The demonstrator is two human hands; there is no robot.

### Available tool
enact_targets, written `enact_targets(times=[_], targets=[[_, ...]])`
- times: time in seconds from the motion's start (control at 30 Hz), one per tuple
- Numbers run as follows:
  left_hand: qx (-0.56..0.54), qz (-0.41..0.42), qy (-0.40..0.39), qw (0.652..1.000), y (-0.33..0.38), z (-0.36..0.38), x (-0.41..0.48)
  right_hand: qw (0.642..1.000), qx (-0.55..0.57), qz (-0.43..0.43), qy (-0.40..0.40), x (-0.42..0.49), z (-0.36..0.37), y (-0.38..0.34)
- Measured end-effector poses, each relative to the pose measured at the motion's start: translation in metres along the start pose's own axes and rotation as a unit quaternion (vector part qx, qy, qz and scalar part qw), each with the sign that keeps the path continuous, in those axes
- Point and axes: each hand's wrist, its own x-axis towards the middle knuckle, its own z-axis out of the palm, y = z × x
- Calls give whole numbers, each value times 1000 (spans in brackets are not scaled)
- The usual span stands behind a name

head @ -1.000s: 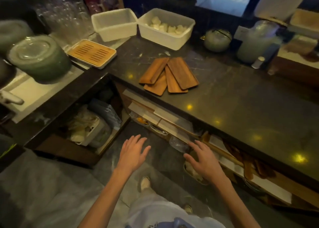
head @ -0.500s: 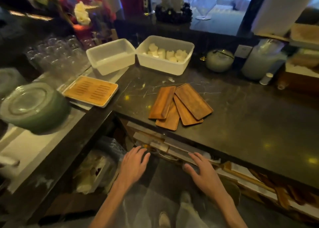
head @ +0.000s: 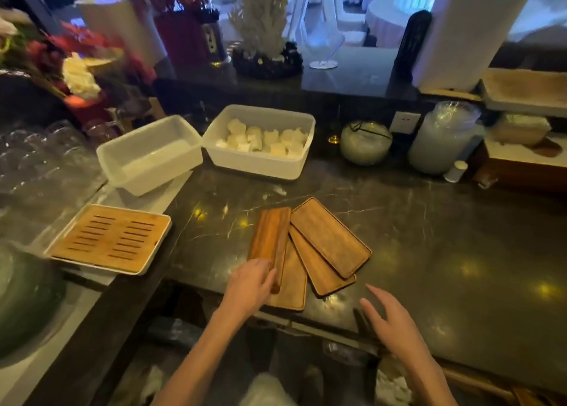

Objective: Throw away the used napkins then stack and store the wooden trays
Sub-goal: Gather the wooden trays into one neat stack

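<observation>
Since a second ago we have straightened up from the low shelves and brought both hands to the counter (head: 429, 267), where the wooden trays (head: 310, 249) lie fanned and overlapping just beyond our fingertips. Our left hand (head: 248, 286) has reached the leftmost tray (head: 270, 240), which sits tilted on the one under it; the fingers (head: 267, 278) curl over its near end, touching it, though we cannot tell whether they truly grip it yet. Our right hand (head: 395, 326) hovers over the counter edge, right of the trays' near corners, fingers spread wide and holding nothing. No napkins lie on the trays, so we judge that the throwing away is finished and the stacking is starting. Next we would need to square the fanned trays into one pile, the left fingers pushing toward the right hand, which must close in on the far-right tray (head: 329, 236). Beyond the trays stand two white tubs, one holding rolled cloths (head: 264, 138), and left of our fingers sits a slatted tray (head: 110, 240).
</observation>
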Motion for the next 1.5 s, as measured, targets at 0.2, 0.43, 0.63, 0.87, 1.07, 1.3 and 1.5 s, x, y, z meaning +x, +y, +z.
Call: enact_targets(times=[0.2, 0.43, 0.63, 0.87, 1.07, 1.3, 1.5], targets=[[-35, -69, -23, 997, -23, -5, 62, 998, 64, -1, -2, 58, 33, -54], [-70, -153, -67, 983, -64, -6, 127, 994, 82, 13, -76, 137, 89, -121], [-139, -205, -141, 959, -94, 11, 152, 982, 159, 35, -98, 170, 121, -142], [-264, -286, -159, 907, -110, 21, 169, 967, 231, 82, -69, 181, 148, -137], [-441, -344, -178, 809, -103, -11, 169, 967, 242, 45, -71, 180, 124, -166], [-631, -233, -168, 721, -52, -95, 160, 980, 105, -169, 1, 151, 54, -206], [-771, -197, -175, 579, 32, -104, 152, 946, -88, -291, 116, 115, 0, -178]])
